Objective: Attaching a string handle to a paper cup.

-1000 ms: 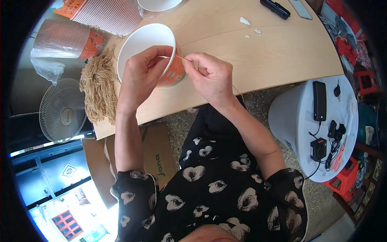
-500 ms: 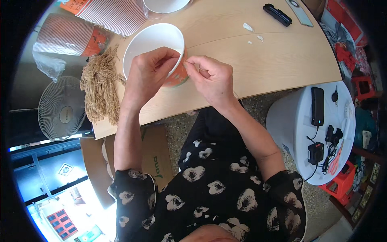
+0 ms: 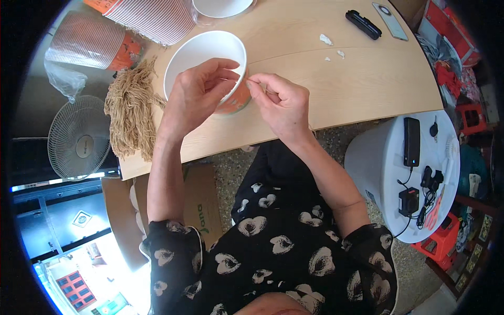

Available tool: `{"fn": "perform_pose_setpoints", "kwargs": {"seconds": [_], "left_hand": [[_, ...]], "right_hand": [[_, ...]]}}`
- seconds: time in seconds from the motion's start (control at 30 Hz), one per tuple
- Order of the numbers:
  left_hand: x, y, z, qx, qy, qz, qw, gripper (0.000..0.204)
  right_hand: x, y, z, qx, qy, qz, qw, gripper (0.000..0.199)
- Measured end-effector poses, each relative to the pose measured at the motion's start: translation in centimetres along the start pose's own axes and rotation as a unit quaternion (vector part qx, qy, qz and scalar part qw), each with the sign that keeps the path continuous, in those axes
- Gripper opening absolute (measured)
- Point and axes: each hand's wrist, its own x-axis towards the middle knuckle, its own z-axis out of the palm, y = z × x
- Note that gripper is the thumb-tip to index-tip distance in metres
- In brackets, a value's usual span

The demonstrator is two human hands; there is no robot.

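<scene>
A paper bucket (image 3: 185, 55), white inside and orange outside, stands tilted on the table under my hands. My left hand (image 3: 195, 100) is over its mouth by the right rim, thumb and fingers apart and nothing visible between them. Just outside that rim, my right hand (image 3: 283, 105) has thumb and forefinger pinched together on a thin strand of twine; a bit of it shows below the palm. Where the strand meets the bucket wall is too small to make out. A bundle of tan twine (image 3: 131, 113) lies left of the bucket, at the table's edge.
Stacked paper buckets (image 3: 152, 21) lie behind, with a plastic-wrapped stack (image 3: 86, 42) at left. White scraps (image 3: 325, 39), a black case (image 3: 363, 24) and a phone (image 3: 390, 21) are on the table (image 3: 357, 79). A fan (image 3: 79, 139) stands left; a white-lidded tub (image 3: 378, 163) holds chargers and cables.
My left thumb and fingers have spread apart at the rim. My right hand keeps its pinch. The whole view has shifted slightly.
</scene>
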Motion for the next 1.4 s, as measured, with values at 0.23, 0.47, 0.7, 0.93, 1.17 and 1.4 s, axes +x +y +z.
{"fn": "perform_pose_setpoints", "kwargs": {"seconds": [0.23,0.47,0.7,0.93,1.17,1.4], "left_hand": [[0.4,0.9,-1.1,0.044,-0.072,0.012,0.996,0.014],[0.4,-0.4,-1.2,0.012,-0.020,0.000,1.000,0.012],[0.5,-1.3,-1.5,-0.077,-0.021,-0.001,0.997,0.015],[0.6,-1.6,-2.5,-0.040,-0.113,0.030,0.992,0.021],[0.9,-1.5,-2.6,-0.070,-0.121,0.029,0.990,0.019],[1.2,-1.2,-2.5,-0.038,-0.108,0.049,0.992,0.010]], "right_hand": [[-0.1,-0.1,0.2,0.022,0.001,0.036,0.999,0.011],[0.5,-1.0,-0.8,0.026,-0.037,0.059,0.997,0.015],[0.7,-1.3,-1.0,0.042,-0.050,0.103,0.993,0.014],[0.3,-1.1,-0.6,0.041,-0.030,0.107,0.993,0.015],[0.7,-1.7,-0.2,0.085,-0.006,0.095,0.992,0.016],[0.8,-1.7,0.0,0.094,-0.020,0.099,0.990,0.017]]}}
